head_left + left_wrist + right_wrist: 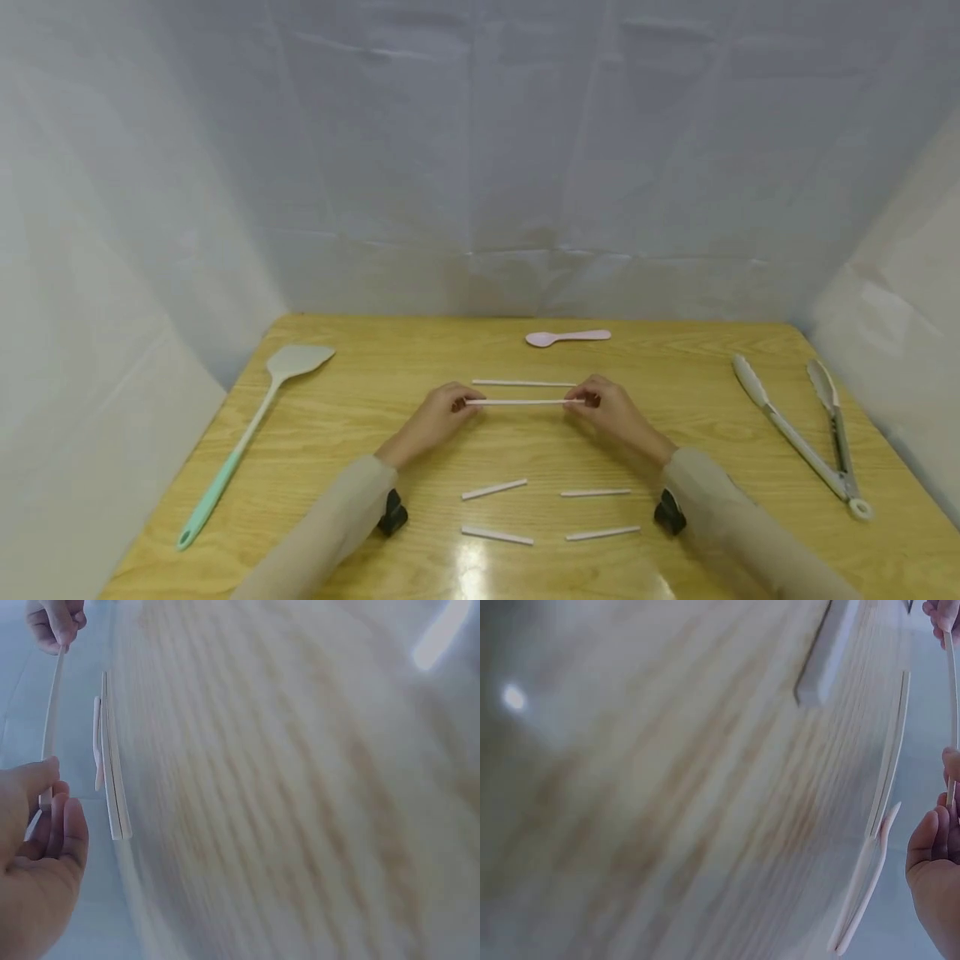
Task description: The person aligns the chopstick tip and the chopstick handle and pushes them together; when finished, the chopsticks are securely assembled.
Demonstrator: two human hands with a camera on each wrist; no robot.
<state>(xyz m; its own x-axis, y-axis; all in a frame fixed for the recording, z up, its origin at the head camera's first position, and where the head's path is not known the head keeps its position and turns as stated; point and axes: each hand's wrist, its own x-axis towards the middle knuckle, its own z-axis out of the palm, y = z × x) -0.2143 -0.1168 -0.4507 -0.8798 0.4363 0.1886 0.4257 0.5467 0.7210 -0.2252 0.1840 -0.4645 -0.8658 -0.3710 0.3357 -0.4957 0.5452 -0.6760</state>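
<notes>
Holding a thin white stick (525, 402) level above a glossy, yellowish, wood-grained tabletop (360, 358), pinched at either end between the fingers of the left hand (442, 410) and of the right hand (611, 408). Catching bright glare (471, 575) toward the near side. Backed by a creased grey sheet (405, 167), flanked by paler sheets (82, 250). Bearing also five more sticks (497, 536), a pink spoon (558, 337) far back, a spatula (292, 362) leftmost, tongs (802, 447) rightmost.
</notes>
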